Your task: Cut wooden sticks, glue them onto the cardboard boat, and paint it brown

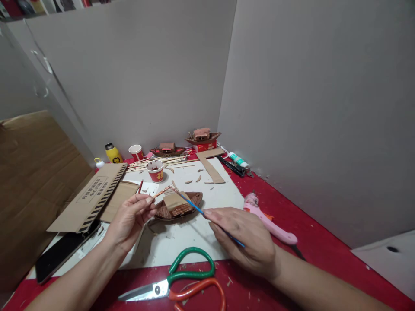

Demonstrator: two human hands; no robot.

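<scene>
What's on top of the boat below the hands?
A plain cardboard piece lies over the middle of the boat, with brown strips showing along its near edge. Whatever lies directly beneath the cardboard is covered.

Blue brush [193, 204], brown boat [181, 211], green-and-orange-handled scissors [169, 287], pink glue gun [271, 225], black-striped tan cardboard [92, 196]

paintbrush [194, 205]: glossy, perhaps plastic | nearest boat [180, 210]: rough, wood-like | scissors [164, 288]: metal blades [139, 293], glossy handles [191, 274]
</scene>
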